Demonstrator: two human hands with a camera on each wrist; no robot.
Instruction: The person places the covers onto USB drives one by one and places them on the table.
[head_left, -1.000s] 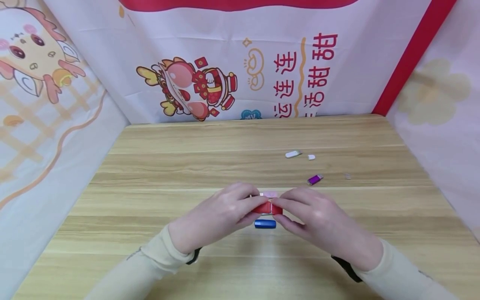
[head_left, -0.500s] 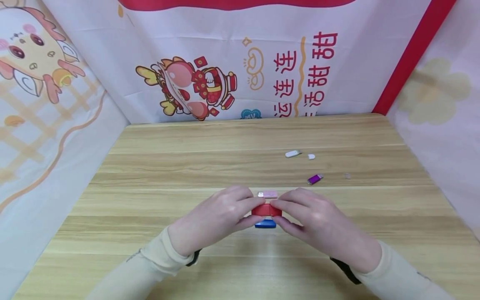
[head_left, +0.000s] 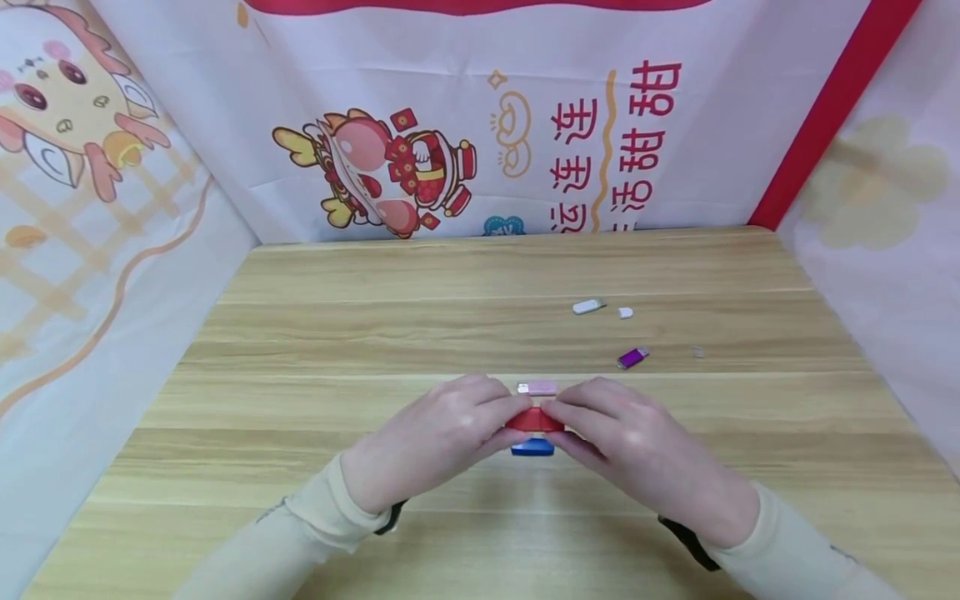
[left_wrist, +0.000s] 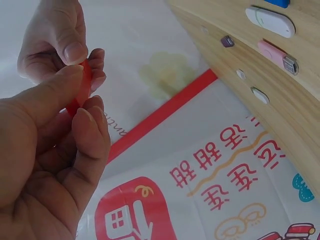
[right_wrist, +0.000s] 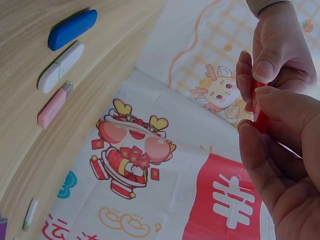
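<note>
Head view: left hand (head_left: 435,442) and right hand (head_left: 641,446), nearly closed, pinch opposite ends of the red stick (head_left: 534,419) above the table (head_left: 375,333); uneven pressure could make it slip onto the blue stick (head_left: 532,448).

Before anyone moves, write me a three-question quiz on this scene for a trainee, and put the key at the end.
1. Multiple choice: what colour is the piece pinched between the left hand and the right hand? A) blue B) red C) purple
2. True or false: the small white cap lies apart from the far white stick.
3. Short answer: in the right wrist view, what lies between the blue stick and the pink stick?

Key: 1. B. 2. True. 3. A white stick with a green line.
</note>
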